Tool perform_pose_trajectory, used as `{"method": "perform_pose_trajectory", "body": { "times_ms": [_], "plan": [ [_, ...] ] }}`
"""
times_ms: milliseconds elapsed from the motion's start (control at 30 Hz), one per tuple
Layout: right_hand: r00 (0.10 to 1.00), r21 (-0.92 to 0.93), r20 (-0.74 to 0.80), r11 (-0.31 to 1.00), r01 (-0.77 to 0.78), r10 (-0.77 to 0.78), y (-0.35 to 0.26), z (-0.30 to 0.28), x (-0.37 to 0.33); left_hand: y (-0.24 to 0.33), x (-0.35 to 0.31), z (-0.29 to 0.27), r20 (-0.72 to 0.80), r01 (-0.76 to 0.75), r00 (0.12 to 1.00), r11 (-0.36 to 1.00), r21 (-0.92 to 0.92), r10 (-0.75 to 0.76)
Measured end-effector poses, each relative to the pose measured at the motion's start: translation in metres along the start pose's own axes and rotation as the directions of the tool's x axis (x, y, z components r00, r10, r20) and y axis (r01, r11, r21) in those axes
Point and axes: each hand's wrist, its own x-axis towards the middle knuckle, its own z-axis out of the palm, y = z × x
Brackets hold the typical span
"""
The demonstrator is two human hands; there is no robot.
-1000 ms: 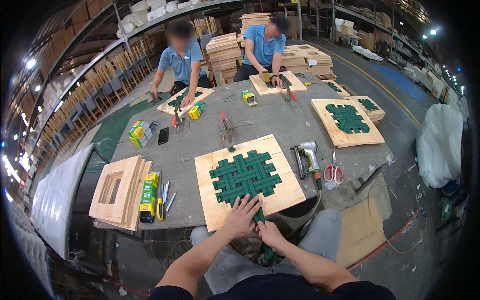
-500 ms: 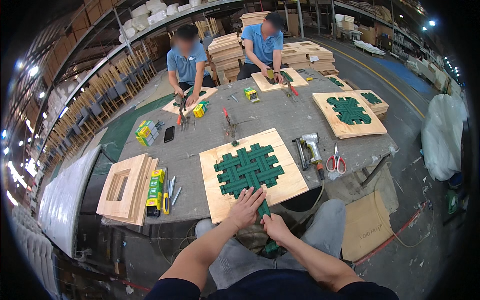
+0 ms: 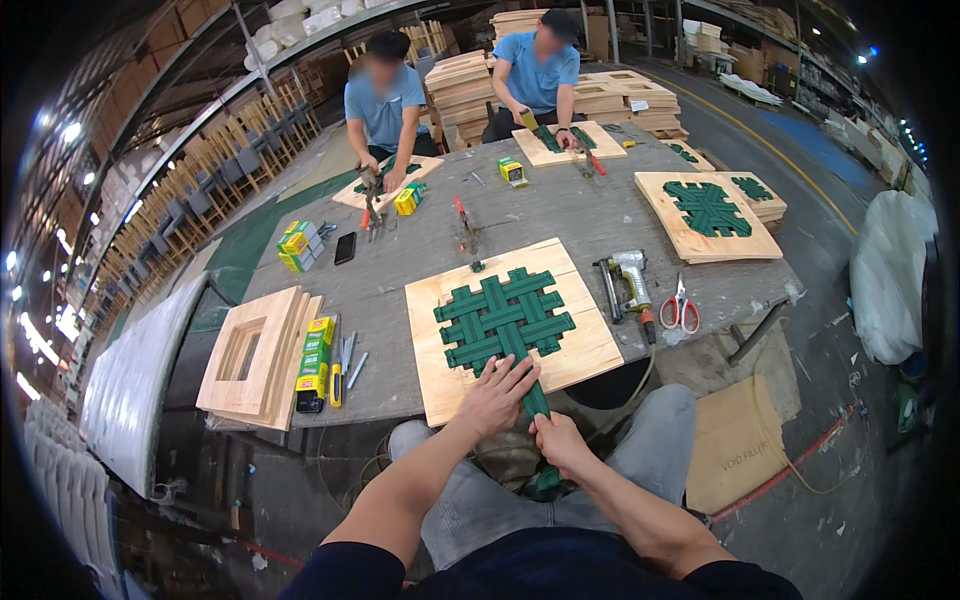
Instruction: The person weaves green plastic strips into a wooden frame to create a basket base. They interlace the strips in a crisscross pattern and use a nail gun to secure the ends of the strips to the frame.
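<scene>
Green webbing straps point(image 3: 503, 318) are woven over and under each other on a square wooden panel point(image 3: 590, 340) at the table's near edge. My left hand point(image 3: 494, 395) lies flat on the near end of the weave, fingers stretched over a strap. Just beyond the panel's edge, my right hand point(image 3: 562, 440) is closed round the loose strap point(image 3: 537, 401) that runs toward me. More green webbing point(image 3: 548, 478) hangs below that hand, above my lap. The panel's opening, if it has one, is hidden under the weave.
Right of the panel lie a staple gun point(image 3: 628, 282) and red-handled scissors point(image 3: 680, 308). At left are stacked wooden frames point(image 3: 240, 355), a yellow-green box point(image 3: 316, 350) and a knife point(image 3: 336, 385). A finished-looking panel point(image 3: 665, 245) rests at right. Two co-workers point(image 3: 385, 110) sit across the table point(image 3: 400, 250).
The view has shifted slightly, so the table appears a little higher and further right. My left hand stays on the weave, and my right hand still grips the strap.
</scene>
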Motion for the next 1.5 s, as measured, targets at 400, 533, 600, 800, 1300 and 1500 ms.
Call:
{"method": "perform_pose_trajectory", "body": {
  "times_ms": [400,533,600,800,1300,1500],
  "plan": [
    [0.999,-0.010,0.010,0.999,-0.046,0.047,0.001,0.001,-0.003,-0.003,-0.003,0.005,0.000,-0.021,1.000,0.999,0.026,0.021],
    [0.999,-0.007,0.021,0.999,-0.050,0.050,-0.004,0.000,-0.007,-0.004,-0.003,0.007,0.002,-0.019,1.000,0.999,0.034,0.019],
    [0.998,-0.016,0.027,0.998,-0.057,0.058,-0.007,-0.001,-0.008,-0.004,-0.001,0.006,0.008,-0.023,1.000,0.999,0.031,0.022],
    [0.994,0.013,0.053,0.995,-0.100,0.099,-0.010,-0.003,-0.010,-0.007,-0.003,0.013,0.029,-0.029,0.999,0.999,0.034,0.028],
    [0.990,-0.243,0.056,0.964,-0.113,0.130,0.044,-0.010,0.042,-0.022,-0.005,0.006,0.097,-0.021,0.995,0.986,-0.167,0.037],
    [0.979,-0.166,0.204,0.985,0.039,-0.004,0.072,-0.018,0.087,0.032,-0.047,-0.014,-0.077,-0.077,0.997,0.669,-0.740,0.029]
  ]
}}
